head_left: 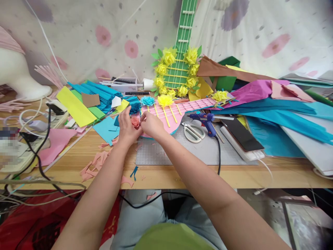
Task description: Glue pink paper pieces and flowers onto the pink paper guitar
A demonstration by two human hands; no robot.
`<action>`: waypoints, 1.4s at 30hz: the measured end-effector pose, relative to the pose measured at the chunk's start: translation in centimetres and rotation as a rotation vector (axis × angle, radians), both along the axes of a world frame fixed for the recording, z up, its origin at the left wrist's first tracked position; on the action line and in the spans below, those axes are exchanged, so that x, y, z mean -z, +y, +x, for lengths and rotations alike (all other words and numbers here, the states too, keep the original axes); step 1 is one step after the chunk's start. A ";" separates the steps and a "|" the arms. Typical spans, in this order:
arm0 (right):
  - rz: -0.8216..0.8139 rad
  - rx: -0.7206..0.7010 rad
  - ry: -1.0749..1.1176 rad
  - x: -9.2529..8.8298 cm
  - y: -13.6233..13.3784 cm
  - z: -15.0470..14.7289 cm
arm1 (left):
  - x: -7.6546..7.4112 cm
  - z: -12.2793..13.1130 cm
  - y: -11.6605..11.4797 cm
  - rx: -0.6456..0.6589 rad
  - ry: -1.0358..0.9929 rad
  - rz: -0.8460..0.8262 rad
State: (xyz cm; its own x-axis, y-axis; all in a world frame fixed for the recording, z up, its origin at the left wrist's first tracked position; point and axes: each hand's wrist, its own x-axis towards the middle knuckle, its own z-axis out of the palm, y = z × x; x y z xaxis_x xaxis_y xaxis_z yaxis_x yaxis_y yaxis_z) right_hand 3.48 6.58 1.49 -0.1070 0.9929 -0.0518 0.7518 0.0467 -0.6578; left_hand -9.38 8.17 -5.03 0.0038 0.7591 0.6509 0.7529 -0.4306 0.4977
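Note:
My left hand (126, 127) and my right hand (151, 125) meet over the near end of a pink paper guitar (179, 109) that lies on a grey cutting mat (197, 149). Both pinch a small salmon-pink paper flower (135, 121) between their fingertips, held against the guitar's edge. Blue paper flowers (147, 101) and a yellow paper flower (165, 100) sit on the guitar just beyond my hands. A green paper guitar (182, 45) ringed with yellow flowers stands behind.
A blue glue gun (205, 121) and white scissors (193, 133) lie right of my hands, then a phone (240, 134). Coloured paper sheets pile up left and right. Pink scraps (95, 163) litter the wooden table (182, 175). Cables and a power strip (15, 152) lie at the left.

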 end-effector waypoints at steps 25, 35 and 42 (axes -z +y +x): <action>-0.038 -0.010 0.489 -0.5 -0.2 2.4 | -1.2 -1.9 -0.9 -0.166 -0.173 0.137; 0.159 0.040 0.584 0.2 0.1 10.9 | -1.5 -1.8 -0.8 -0.299 -0.371 0.194; 0.173 0.037 0.441 1.9 -0.6 14.4 | -3.6 -0.1 -1.4 -0.148 -0.057 0.115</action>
State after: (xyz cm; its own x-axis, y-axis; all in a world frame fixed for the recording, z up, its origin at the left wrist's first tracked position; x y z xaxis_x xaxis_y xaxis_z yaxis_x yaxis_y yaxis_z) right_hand 17.87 6.02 -0.45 -0.0456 0.9865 0.1571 0.4054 0.1620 -0.8997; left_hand -9.47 6.75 -1.46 -0.1420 0.6695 0.7291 0.7842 -0.3733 0.4956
